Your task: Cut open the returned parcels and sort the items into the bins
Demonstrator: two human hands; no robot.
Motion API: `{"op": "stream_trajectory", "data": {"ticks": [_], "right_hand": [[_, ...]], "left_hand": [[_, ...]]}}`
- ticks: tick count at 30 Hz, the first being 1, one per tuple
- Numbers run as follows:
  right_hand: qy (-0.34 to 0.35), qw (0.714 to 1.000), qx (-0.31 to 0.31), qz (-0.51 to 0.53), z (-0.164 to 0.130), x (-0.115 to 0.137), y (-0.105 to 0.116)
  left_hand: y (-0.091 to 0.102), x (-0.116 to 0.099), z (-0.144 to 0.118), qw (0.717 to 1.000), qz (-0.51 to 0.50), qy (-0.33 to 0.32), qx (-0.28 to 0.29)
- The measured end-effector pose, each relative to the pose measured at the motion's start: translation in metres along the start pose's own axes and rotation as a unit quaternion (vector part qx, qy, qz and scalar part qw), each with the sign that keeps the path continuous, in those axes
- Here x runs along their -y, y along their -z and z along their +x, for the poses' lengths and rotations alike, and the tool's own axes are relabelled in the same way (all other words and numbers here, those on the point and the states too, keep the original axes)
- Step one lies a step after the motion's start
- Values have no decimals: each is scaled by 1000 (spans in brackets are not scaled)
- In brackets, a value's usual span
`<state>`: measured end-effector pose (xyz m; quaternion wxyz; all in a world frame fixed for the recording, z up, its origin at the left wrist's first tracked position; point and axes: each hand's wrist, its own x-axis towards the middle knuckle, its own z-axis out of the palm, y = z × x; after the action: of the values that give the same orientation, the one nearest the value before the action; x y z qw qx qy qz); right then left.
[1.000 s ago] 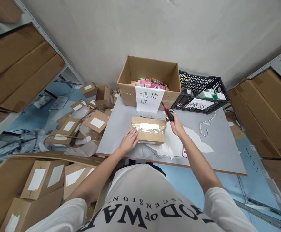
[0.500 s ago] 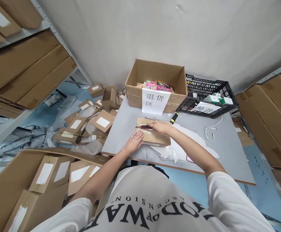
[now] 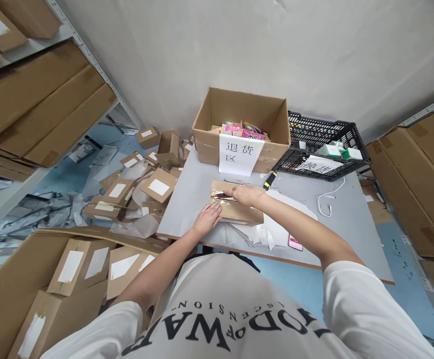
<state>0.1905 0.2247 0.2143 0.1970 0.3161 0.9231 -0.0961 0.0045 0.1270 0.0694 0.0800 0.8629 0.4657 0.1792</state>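
A small taped cardboard box [image 3: 241, 213] lies flat on the grey table [image 3: 185, 194] in front of me. My left hand [image 3: 208, 218] rests with outstretched fingers on the box's near left corner. Across the top, my right hand [image 3: 244, 194] grips a red and black utility knife [image 3: 222, 196], which lies low along the taped seam. Fingers hide part of the knife, and I cannot make out its blade. Clear shiny tape shows around the knife. Beyond the right hand, a yellow and black cutter [image 3: 269, 181] lies on the table.
An open carton [image 3: 205, 147] holding colourful packets stands at the back, beside a black crate [image 3: 321, 172] with green and white boxes. White paper sheets, a phone [image 3: 295, 242] and a white cable [image 3: 319, 204] lie on the table. Discarded boxes [image 3: 159, 186] heap up at left.
My right hand and the knife have shifted slightly left along the box top. The right forearm has moved, showing more of the phone. My left hand stays on the corner.
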Motion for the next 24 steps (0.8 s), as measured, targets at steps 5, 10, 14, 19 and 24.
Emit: {"op": "stream_trajectory", "data": {"ticks": [5,10,14,19,24], "right_hand": [[2,1000,-7,-30,2,8,8],[-6,999,9,-32,-1,9,6],[-28,998,37,-53,-9,-4,2],[-31,998,39,-24,-38,-33,-10],[-99,993,60,-4,-77,-59,-29]], "left_hand": [[-1,4,0,1000,-8,-2,7],[-1,3,0,1000,-16,7,4],[-1,2,0,1000,-14,8,5],[-4,4,0,1000,-15,11,6],[-6,6,0,1000,-28,13,6]]}}
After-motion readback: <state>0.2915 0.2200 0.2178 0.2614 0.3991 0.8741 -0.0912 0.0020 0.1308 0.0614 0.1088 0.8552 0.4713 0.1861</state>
